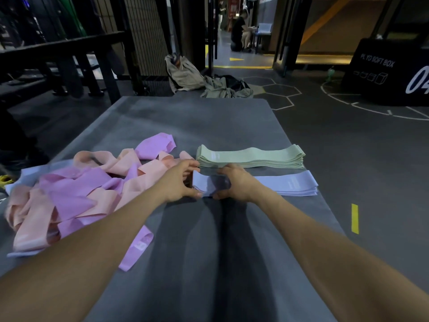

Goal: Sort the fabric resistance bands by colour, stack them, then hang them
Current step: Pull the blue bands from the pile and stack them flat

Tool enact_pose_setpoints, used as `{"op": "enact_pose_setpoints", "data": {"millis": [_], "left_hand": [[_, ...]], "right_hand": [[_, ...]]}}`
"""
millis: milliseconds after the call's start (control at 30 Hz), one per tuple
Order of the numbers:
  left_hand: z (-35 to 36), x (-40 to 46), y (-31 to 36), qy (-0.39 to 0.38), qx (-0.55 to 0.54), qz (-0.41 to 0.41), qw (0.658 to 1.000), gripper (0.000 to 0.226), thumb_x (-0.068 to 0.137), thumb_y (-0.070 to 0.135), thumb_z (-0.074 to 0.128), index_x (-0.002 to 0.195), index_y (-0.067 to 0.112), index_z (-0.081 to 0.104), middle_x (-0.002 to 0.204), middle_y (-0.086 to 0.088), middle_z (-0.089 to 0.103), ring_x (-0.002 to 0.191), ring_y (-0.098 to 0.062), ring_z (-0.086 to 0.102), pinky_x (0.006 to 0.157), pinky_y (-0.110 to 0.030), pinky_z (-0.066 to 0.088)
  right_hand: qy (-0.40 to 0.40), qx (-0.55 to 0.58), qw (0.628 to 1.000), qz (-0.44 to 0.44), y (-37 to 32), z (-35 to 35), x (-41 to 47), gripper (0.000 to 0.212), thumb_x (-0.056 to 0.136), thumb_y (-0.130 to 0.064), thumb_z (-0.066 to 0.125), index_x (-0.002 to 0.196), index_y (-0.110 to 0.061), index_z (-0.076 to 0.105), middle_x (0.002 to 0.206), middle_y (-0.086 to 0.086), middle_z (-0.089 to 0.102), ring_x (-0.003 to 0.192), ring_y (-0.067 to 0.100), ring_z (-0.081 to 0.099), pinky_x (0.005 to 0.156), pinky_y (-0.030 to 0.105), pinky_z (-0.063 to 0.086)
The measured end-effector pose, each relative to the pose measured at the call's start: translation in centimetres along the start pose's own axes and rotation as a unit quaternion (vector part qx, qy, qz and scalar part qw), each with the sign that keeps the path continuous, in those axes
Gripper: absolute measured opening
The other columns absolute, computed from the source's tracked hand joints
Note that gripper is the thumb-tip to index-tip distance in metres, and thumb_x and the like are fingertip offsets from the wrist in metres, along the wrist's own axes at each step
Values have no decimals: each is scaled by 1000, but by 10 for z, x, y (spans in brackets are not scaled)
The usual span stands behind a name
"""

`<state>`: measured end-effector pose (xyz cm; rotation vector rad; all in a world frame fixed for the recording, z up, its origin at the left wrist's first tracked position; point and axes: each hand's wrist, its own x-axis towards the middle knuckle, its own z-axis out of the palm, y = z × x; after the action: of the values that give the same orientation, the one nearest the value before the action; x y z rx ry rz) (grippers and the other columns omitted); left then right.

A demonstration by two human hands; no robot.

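Observation:
A neat stack of pale lavender bands lies on the grey mat, with a neat stack of green bands just behind it. My left hand grips the left end of the lavender stack, fingers curled over its far edge and thumb at the near edge. My right hand holds the same stack a little to the right, fingers curled over it. To the left sprawls a loose heap of pink-purple and peach bands. One purple band lies alone near my left forearm.
A black plyo soft box stands on the floor at the far right. Bags and clothing lie beyond the mat's far edge. A black rack fills the far left. A person sits in the doorway behind. Yellow scissors lie at the left edge.

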<state>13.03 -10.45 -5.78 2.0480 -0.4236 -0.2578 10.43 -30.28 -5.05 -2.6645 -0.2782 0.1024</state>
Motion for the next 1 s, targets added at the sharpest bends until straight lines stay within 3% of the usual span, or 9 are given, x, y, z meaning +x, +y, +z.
{"op": "enact_pose_setpoints", "data": {"millis": [133, 400, 533, 867, 1000], "left_hand": [[0, 1, -4, 13, -9, 9, 1000, 74, 57, -4, 85, 115, 18, 45, 112, -1, 57, 114, -25, 56, 103, -39, 43], [2, -1, -4, 24, -18, 11, 999, 70, 56, -9, 83, 111, 14, 46, 108, 0, 56, 108, -19, 54, 102, -33, 43], [2, -2, -3, 23, -13, 11, 1000, 69, 56, -8, 83, 111, 15, 47, 109, -1, 55, 108, -17, 53, 101, -27, 42], [-2, -5, 4, 4, 6, 9, 1000, 69, 58, -5, 84, 115, 15, 50, 117, -1, 55, 116, -18, 52, 107, -32, 38], [0, -10, 16, 49, 122, 64, 989, 63, 68, 15, 83, 123, 16, 52, 118, 8, 52, 110, -7, 47, 97, -19, 35]], "right_hand": [[-12, -14, 1000, 0, 2, 2, 4, 75, 67, -42, 78, 133, -21, 49, 133, 7, 45, 124, 26, 41, 103, 43, 38], [-20, 0, 1000, 12, 8, -1, 0, 75, 64, -39, 80, 132, -23, 51, 132, 6, 49, 121, 26, 46, 102, 42, 39], [-21, -1, 1000, 13, 8, 0, 3, 77, 60, -41, 81, 129, -23, 53, 131, 5, 51, 119, 26, 48, 100, 42, 41], [-28, -6, 1000, 9, 5, 2, 6, 74, 63, -37, 81, 130, -22, 53, 132, 6, 49, 121, 26, 46, 100, 43, 41], [-26, -2, 1000, 6, 5, 2, 4, 73, 64, -36, 81, 129, -20, 52, 133, 5, 48, 121, 26, 45, 100, 43, 41]]}}
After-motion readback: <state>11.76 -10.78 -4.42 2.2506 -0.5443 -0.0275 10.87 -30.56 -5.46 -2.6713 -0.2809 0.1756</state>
